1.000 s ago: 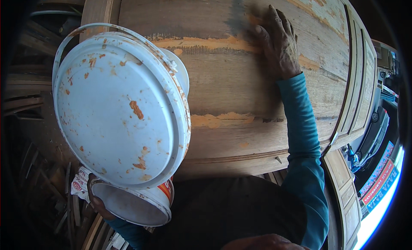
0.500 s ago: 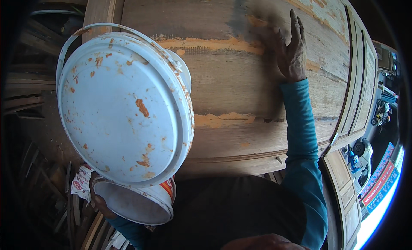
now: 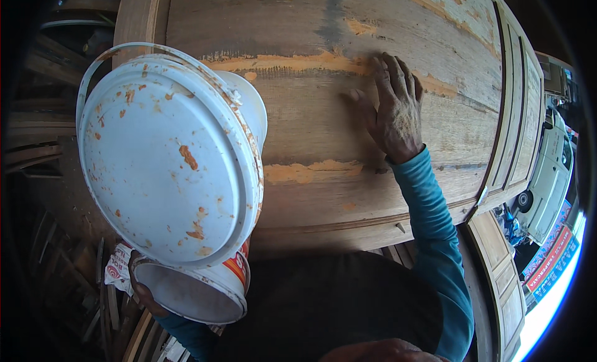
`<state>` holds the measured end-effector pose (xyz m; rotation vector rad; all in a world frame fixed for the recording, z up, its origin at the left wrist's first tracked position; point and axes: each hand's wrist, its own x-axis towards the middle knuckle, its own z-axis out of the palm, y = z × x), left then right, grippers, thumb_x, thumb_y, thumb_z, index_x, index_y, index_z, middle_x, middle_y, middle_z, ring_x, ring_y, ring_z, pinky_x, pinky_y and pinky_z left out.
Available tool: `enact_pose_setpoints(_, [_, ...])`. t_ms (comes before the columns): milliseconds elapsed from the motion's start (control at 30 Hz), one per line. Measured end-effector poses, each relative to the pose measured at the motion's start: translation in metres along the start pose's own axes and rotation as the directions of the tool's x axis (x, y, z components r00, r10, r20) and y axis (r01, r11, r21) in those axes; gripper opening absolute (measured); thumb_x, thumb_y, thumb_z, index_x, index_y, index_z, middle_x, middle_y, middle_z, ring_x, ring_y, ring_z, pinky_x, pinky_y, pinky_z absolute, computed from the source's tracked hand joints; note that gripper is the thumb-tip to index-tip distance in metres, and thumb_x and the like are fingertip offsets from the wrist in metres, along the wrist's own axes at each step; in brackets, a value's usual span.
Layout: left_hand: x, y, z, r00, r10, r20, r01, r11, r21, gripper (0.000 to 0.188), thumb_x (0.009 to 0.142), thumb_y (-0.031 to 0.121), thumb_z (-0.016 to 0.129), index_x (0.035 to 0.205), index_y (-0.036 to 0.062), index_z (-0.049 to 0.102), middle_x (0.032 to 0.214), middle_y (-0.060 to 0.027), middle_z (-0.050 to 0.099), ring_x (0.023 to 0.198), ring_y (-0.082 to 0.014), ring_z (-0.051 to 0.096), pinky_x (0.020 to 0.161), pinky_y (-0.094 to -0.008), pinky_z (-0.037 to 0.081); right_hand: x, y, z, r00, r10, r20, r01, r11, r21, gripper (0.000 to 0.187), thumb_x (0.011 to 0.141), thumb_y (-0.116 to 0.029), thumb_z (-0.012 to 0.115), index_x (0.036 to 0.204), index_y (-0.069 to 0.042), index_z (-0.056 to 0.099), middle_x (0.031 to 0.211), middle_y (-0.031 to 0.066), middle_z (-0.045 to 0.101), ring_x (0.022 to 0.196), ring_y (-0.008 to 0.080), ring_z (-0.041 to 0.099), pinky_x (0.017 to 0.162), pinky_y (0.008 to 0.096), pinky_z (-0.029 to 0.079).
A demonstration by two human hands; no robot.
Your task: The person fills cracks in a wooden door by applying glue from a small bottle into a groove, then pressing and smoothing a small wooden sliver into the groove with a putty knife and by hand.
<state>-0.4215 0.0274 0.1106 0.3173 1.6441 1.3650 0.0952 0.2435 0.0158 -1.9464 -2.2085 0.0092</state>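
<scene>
My right hand [image 3: 398, 116] lies with its fingers spread on a wooden panel [image 3: 323, 125] patched with orange-brown filler strips, its fingertips at one strip. At the lower left, my left hand [image 3: 148, 293] is closed at the side of a white bucket [image 3: 186, 290] with red and orange print, tilted so its open mouth shows. Most of that hand's fingers are hidden. Beside them is a crumpled white packet [image 3: 118, 267] with red print; whether the hand holds it too, I cannot tell. Above stands a large white bucket with a lid [image 3: 161, 163] smeared with orange-brown filler and a raised handle.
Loose wooden strips [image 3: 134, 337] and boards are piled along the left side. More panelled doors [image 3: 497, 272] stand at the right. Beyond them are a white vehicle [image 3: 547, 175] and a colourful banner [image 3: 553, 256].
My right hand has come down from a raised, edge-on pose to lie flat on the panel, nearer to me and a little to the left. My left hand stays at the tilted bucket.
</scene>
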Motion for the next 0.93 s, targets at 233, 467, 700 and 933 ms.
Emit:
enact_pose_setpoints(233, [0.002,0.004,0.003,0.999,0.018,0.033,-0.018,1.000,-0.009,0.077,0.098,0.056,0.054,0.154,0.0031,0.044,0.148,-0.0205,0.054,0.134,-0.0350,0.054,0.111,-0.0516,0.046,0.031,0.025,0.005,0.991,0.080,-0.107,-0.083,0.996,-0.025,0.072,0.104,-0.056,0.056,0.149,-0.001,0.053,0.154,0.0263,0.049,0.144,0.0453,0.043,0.118,0.0581,0.031])
enact_pose_setpoints(467, [0.001,0.000,0.010,0.998,0.035,0.048,-0.032,0.999,-0.043,0.077,0.099,0.056,0.054,0.154,0.0029,0.044,0.148,-0.0205,0.054,0.134,-0.0351,0.054,0.111,-0.0518,0.046,0.009,0.024,0.008,0.990,0.105,-0.089,-0.104,0.994,0.020,0.072,0.102,-0.056,0.059,0.150,-0.002,0.052,0.150,0.0293,0.050,0.142,0.0451,0.044,0.115,0.0579,0.034])
enact_pose_setpoints(700, [-0.015,0.006,0.051,0.999,-0.050,0.004,0.050,0.990,-0.129,0.075,0.099,0.055,0.054,0.154,0.0041,0.044,0.149,-0.0203,0.053,0.135,-0.0357,0.054,0.113,-0.0525,0.045,0.042,0.026,0.031,0.978,0.067,-0.196,-0.060,0.997,0.039,0.072,0.102,-0.062,0.052,0.148,-0.006,0.052,0.148,0.0222,0.049,0.141,0.0440,0.044,0.113,0.0598,0.035])
enact_pose_setpoints(933, [0.005,-0.014,0.012,0.994,-0.009,0.105,0.024,0.989,-0.144,0.075,0.100,0.057,0.054,0.155,0.0072,0.044,0.152,-0.0181,0.052,0.139,-0.0355,0.051,0.118,-0.0526,0.041,0.044,0.023,0.031,0.981,0.082,-0.178,-0.068,0.994,0.087,0.075,0.102,-0.063,0.052,0.152,-0.007,0.048,0.151,0.0217,0.047,0.141,0.0437,0.044,0.114,0.0611,0.035])
